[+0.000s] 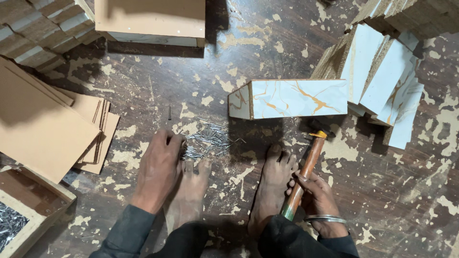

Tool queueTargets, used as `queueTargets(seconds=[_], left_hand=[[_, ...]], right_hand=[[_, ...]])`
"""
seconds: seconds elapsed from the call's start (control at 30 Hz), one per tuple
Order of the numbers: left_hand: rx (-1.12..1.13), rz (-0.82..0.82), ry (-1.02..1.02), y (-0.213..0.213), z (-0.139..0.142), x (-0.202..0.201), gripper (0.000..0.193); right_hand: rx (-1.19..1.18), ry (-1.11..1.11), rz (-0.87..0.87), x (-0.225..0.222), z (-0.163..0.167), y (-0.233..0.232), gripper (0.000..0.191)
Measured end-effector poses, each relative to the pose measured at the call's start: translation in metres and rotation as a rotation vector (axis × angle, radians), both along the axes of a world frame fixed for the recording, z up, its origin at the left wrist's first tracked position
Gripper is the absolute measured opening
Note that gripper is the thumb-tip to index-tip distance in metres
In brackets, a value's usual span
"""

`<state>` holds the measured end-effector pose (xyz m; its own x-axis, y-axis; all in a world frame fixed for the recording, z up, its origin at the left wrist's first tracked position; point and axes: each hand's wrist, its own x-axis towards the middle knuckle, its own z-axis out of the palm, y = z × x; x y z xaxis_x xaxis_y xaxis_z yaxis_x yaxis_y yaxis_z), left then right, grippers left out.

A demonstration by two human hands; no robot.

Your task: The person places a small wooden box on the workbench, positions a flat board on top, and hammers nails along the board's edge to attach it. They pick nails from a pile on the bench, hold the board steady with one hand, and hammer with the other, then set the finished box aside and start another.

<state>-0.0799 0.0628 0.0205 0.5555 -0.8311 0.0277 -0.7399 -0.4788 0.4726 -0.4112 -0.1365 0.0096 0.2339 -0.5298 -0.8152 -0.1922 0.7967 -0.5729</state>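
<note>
My left hand (157, 168) reaches down onto the edge of a loose pile of small steel nails (206, 141) on the floor, fingers curled at the nails. My right hand (316, 195) grips the wooden handle of a hammer (302, 177), its head near the floor by a marble-patterned white box (291, 99). The box lies on its side just beyond my two bare feet (275, 184). One stray nail (169, 112) lies apart, further out.
Tan boards (45, 124) are stacked at the left. A tray of nails (12, 223) sits at the lower left. Marble-faced panels (382, 79) lean at the right, another tan-topped box (150, 21) stands at the top. The floor is dark and flaking.
</note>
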Motion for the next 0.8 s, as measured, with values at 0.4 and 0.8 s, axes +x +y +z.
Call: queueTargets(seconds=[0.4, 0.8], left_hand=[[-0.451, 0.152, 0.373, -0.037, 0.041, -0.004, 0.013], [-0.745, -0.071, 0.535, -0.081, 0.105, -0.011, 0.008]], right_hand=[[0.182, -0.719, -0.06, -0.035, 0.013, -0.003, 0.016], [-0.919, 0.767, 0.882, -0.088, 0.146, -0.021, 0.034]])
